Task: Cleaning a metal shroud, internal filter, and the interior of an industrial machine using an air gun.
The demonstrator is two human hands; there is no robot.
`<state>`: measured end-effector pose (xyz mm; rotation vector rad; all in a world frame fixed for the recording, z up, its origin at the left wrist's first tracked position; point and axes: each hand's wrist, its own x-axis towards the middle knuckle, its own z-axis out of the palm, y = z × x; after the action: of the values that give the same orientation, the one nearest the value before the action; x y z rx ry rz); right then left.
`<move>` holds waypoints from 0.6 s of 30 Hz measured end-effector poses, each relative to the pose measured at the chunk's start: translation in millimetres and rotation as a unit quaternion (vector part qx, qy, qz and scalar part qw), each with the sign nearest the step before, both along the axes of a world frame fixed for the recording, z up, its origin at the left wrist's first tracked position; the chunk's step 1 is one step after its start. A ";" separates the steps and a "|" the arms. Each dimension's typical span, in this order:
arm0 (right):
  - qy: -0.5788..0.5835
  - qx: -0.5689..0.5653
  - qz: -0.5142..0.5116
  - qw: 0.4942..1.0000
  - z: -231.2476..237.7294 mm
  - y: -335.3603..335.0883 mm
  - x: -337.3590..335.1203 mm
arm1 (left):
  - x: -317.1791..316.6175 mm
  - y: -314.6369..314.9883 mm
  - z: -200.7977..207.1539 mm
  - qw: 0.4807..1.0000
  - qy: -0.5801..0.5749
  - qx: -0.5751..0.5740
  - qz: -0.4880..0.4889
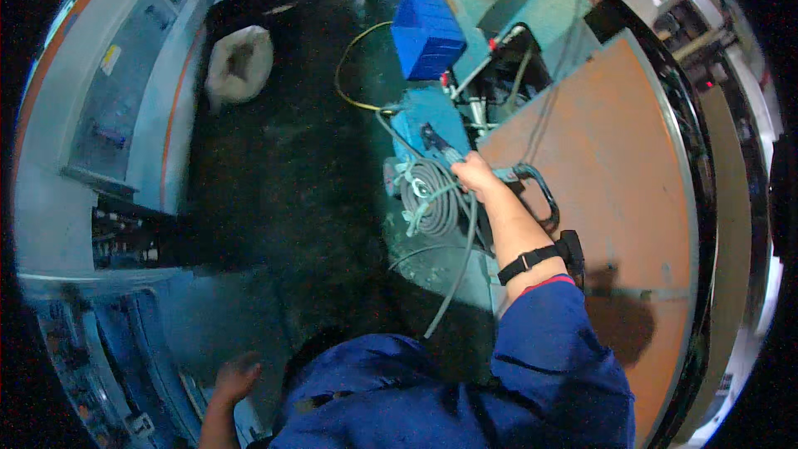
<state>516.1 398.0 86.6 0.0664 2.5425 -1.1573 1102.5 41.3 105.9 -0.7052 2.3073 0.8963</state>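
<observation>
My right hand (473, 174) reaches forward, its fingers closed around a long grey and black tool (447, 150). The tool's dark end points away to the left; its exact kind is not clear. Just left of the hand hangs a coiled grey hose (431, 199), tied with pale strips, its loose end trailing down. Behind them stands a blue box-like unit (432, 112). A black curved handle (544, 195) shows right of my wrist. Low on the left, my left hand (238, 378) hangs in dim light, away from these things; its fingers are too blurred to read.
A blue plastic bin (426, 33) stands beyond the unit, with a yellow hose (341, 71) curving beside it. An orange-brown tabletop (607, 166) fills the right side. A pale open sack (241, 62) sits on the dark floor by a grey cabinet (125, 91).
</observation>
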 end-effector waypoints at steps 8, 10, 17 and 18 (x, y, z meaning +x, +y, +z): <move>0.201 0.012 0.189 0.961 152.5 -28.8 178.0 | -159.0 43.5 93.7 0.886 0.266 0.328 0.190; 0.171 -0.016 0.242 0.955 194.9 -39.3 228.1 | -181.5 66.5 120.0 0.858 0.289 0.383 0.184; 0.248 0.020 0.532 0.809 238.7 -26.2 322.4 | -166.7 118.0 131.1 0.717 0.347 0.564 0.217; 0.366 0.068 0.579 0.725 255.5 -25.4 324.4 | -155.6 111.8 121.6 0.742 0.317 0.541 0.238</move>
<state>840.4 372.6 342.0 -1.9685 2.3231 -0.4409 946.9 153.1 227.5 -0.4468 1.5225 2.7173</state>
